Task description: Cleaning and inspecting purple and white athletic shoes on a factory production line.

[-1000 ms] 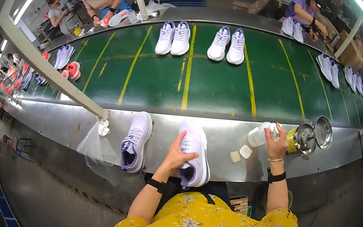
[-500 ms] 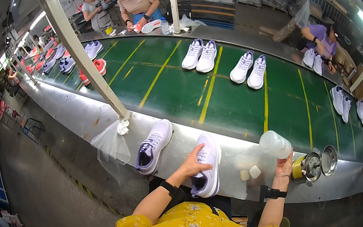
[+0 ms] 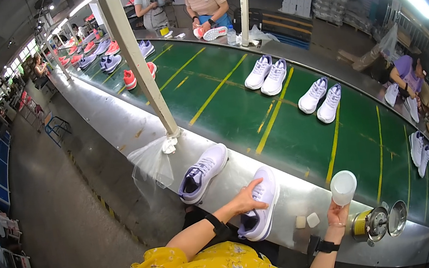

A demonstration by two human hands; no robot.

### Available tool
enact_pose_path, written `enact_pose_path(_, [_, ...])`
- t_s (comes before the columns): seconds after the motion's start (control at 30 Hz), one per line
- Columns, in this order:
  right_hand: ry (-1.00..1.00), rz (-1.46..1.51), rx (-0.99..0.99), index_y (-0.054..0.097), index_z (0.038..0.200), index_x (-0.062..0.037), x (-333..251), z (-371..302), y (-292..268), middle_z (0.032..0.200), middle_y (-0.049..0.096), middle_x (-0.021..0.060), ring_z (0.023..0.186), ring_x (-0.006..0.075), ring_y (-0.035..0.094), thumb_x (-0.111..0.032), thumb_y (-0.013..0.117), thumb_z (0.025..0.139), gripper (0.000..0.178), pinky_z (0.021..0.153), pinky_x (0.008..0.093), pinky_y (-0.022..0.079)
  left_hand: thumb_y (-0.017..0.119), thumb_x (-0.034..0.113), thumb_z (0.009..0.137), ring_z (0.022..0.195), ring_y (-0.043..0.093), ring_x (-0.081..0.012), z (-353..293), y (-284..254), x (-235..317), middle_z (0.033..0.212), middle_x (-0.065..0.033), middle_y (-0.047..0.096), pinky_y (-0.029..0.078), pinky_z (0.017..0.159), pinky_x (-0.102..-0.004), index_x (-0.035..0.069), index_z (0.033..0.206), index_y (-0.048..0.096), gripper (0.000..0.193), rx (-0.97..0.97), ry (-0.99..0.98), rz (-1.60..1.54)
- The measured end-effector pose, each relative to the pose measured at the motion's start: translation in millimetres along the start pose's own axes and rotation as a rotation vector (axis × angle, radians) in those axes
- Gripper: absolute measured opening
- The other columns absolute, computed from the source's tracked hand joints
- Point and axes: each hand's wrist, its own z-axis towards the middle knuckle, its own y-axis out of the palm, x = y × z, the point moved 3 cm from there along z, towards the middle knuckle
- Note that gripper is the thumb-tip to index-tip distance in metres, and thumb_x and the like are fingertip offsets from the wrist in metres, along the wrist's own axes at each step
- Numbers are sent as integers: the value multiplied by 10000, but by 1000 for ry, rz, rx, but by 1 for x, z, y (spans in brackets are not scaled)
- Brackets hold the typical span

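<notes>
My left hand [image 3: 248, 199] is closed over the upper of a lavender sneaker [image 3: 267, 188], thumb and fingers across its lacing. The sneaker slants toward me at the metal ledge's near edge, toe pointing away. Its mate [image 3: 209, 168] rests on the ledge to the left, untouched. In my right hand [image 3: 338, 213] is a translucent white plastic container [image 3: 344, 187], held up with its round end facing me. Two small off-white sponge-like blocks [image 3: 300, 222] lie between my hands. Right of my right hand stands a metal can with a yellow label [image 3: 361, 226].
A round metal lid [image 3: 397, 218] adjoins the can. Beyond the ledge [image 3: 98, 123], a green conveyor belt [image 3: 222, 111] carries white, lavender and red sneakers. A post [image 3: 138, 57] with a plastic bag [image 3: 153, 161] rises at left. Co-workers [image 3: 207, 0] handle shoes across the belt.
The whole view has swung, so the scene sits farther right and lower. My right hand has tipped the white container so its round end faces me. My left hand keeps its hold on the sneaker.
</notes>
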Motion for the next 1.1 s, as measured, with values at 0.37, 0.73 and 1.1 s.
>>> enact_pose_path(0.37, [52,37,26,613,1238,-52,-2,-16,39,1247,672,78,1137,218,647,-275,649,953,364,932,375,585,851,343,635,1301,425,-424,3,-1,6,1379,-331,417,357,1101,-434,198,1536,312,1060,-31,-33,29])
enact_pose_path(0.73, [-692,-595,82,603,1181,18,-64,-39,35,1094,689,100,931,196,682,-246,750,903,411,799,292,579,861,331,637,1263,441,-431,3,-1,2,1372,-328,401,367,1088,-428,208,1543,305,1069,-42,-24,-39])
enact_pose_path(1.1, [-1230,-1470,138,605,1232,0,-74,-95,44,1212,669,141,1095,271,649,-169,772,860,441,958,368,502,866,295,650,1315,430,-374,-2,-2,11,1420,-291,415,358,1101,-405,155,1535,318,1050,-40,-34,-45])
